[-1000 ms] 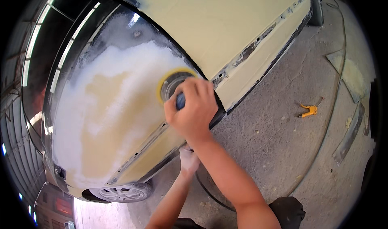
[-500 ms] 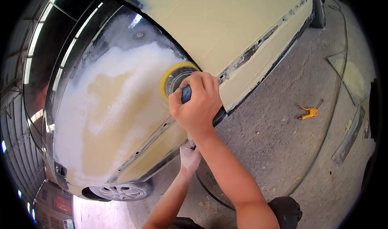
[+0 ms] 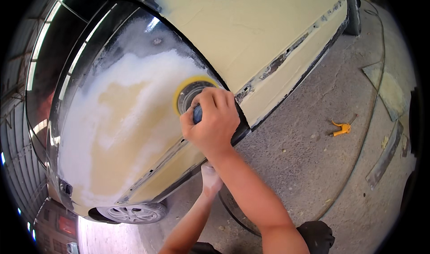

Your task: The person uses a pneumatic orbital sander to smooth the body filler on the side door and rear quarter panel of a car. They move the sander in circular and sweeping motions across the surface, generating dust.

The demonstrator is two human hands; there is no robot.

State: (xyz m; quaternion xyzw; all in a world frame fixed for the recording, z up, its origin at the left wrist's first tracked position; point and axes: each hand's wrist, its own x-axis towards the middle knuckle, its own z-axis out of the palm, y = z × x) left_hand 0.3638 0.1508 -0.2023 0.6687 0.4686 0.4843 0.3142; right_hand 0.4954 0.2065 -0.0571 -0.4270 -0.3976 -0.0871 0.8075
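Note:
My right hand (image 3: 212, 119) is closed over the top of a round sander (image 3: 190, 97) with a dark body and a yellow pad rim. The pad lies against the car's pale, filler-coated panel (image 3: 116, 137), close to the dark gap beside the neighbouring panel. Lower down, my left hand (image 3: 211, 180), pale with dust, looks curled in a grip behind my right forearm. Most of its fingers are hidden, and what they hold cannot be made out. A dark hose (image 3: 230, 213) runs down from near that hand. White dust and tan patches mark the panel.
A second filler-coated car panel (image 3: 251, 34) spreads at upper right, a trim strip with bare patches along it. On the concrete floor lie a yellow air blow gun (image 3: 342, 128), a long hose (image 3: 368, 124) and a flat sheet (image 3: 387, 90). A wheel (image 3: 134, 212) shows at lower left.
The sander and my right hand have moved a little left and down across the panel. My left hand has slipped further behind the right forearm, covering the grey part seen by it earlier.

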